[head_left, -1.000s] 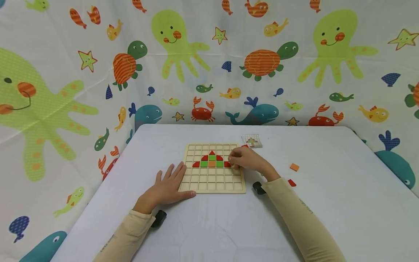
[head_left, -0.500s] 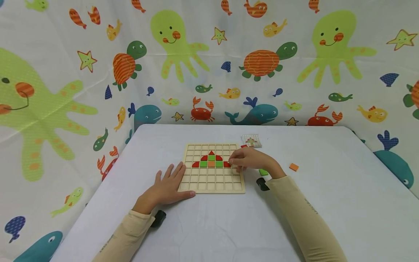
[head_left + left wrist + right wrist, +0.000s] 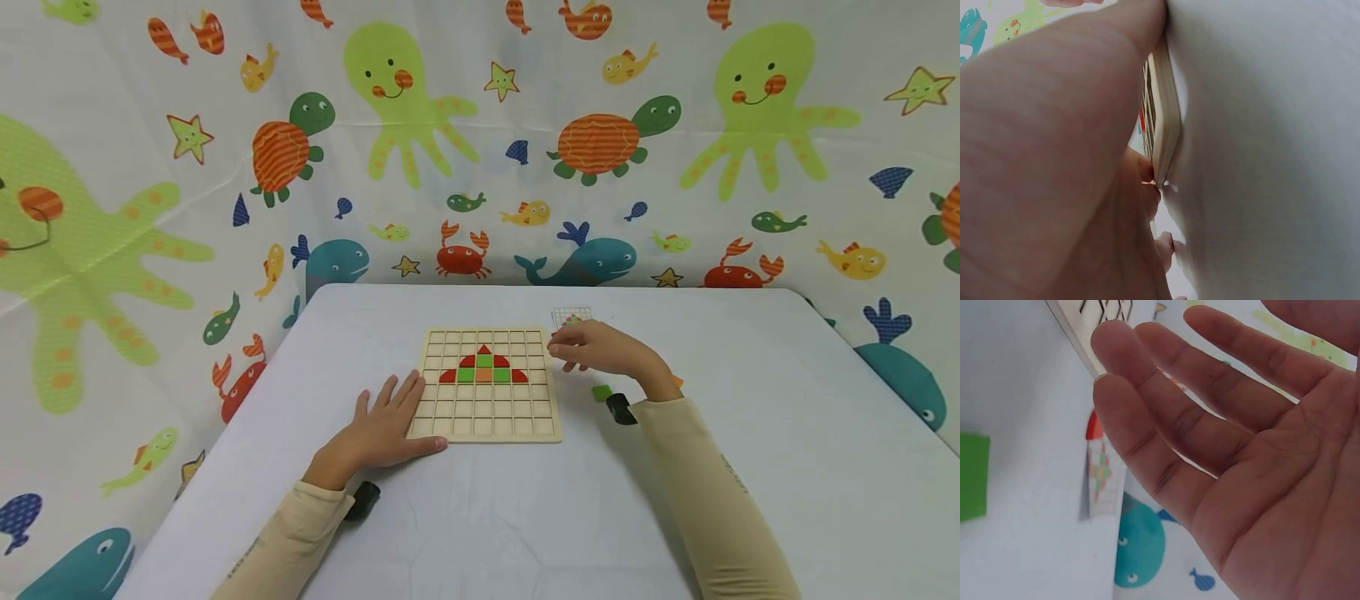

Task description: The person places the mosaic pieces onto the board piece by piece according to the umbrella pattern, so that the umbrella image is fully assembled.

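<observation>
A wooden grid board (image 3: 483, 408) lies on the table, bearing a pattern of red, green and orange tiles, with an orange square tile (image 3: 483, 375) at its middle and a red triangle tile (image 3: 484, 350) on top. My left hand (image 3: 382, 429) rests spread at the board's left edge, thumb along the front-left corner. Above the table just off the board's right edge hovers my right hand (image 3: 600, 346); in the right wrist view its fingers are loosely bent with nothing between them. A red tile (image 3: 1094, 426) lies by the pattern card (image 3: 1105, 478), partly hidden in the head view.
A green tile (image 3: 602, 392) lies right of the board, near the right wrist's black camera (image 3: 621, 409). An orange tile (image 3: 678, 382) peeks out behind the right forearm. A curtain printed with sea animals (image 3: 465, 108) hangs behind the white table (image 3: 510, 517).
My right hand has left the red tile at the pattern's right end and moved right, off the board toward the card. The green tile has come into view. The left hand stays put.
</observation>
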Available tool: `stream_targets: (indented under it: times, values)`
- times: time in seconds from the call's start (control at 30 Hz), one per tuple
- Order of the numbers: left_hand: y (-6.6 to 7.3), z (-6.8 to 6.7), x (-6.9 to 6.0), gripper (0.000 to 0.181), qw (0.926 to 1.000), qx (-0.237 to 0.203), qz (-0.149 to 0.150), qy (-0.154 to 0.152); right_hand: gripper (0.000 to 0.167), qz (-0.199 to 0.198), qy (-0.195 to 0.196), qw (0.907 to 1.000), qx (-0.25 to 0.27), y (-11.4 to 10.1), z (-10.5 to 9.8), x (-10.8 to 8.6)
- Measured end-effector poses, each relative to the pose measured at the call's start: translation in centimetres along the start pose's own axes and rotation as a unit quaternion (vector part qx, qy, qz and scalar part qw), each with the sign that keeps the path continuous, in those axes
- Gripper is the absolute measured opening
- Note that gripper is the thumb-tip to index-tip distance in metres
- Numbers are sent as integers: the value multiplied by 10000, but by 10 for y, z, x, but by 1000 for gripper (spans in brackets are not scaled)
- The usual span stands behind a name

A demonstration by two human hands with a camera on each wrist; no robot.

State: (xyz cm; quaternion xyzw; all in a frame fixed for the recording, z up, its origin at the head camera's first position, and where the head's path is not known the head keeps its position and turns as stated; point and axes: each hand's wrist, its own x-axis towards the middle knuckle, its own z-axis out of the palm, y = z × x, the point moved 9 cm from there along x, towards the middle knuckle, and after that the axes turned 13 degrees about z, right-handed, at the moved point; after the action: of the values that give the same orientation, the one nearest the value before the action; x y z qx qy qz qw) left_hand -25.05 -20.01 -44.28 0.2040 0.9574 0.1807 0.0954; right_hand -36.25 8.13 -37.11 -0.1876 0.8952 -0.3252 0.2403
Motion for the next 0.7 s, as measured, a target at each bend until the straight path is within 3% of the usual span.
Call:
stream_targets:
  times: [0.13,0.47,0.7]
  values:
    - [-1,1,1,115,10000,4,-3,-9,45,144,151,9995,-250,4,-11,-7]
    - [0,3,2,116,10000,-47,-54,-47,42,-4,494,9978,-452,-5,-30,-35]
    - [0,1,0,116,9999,-14,-109,-27,42,151,558,9965,-607,22,-39,-61]
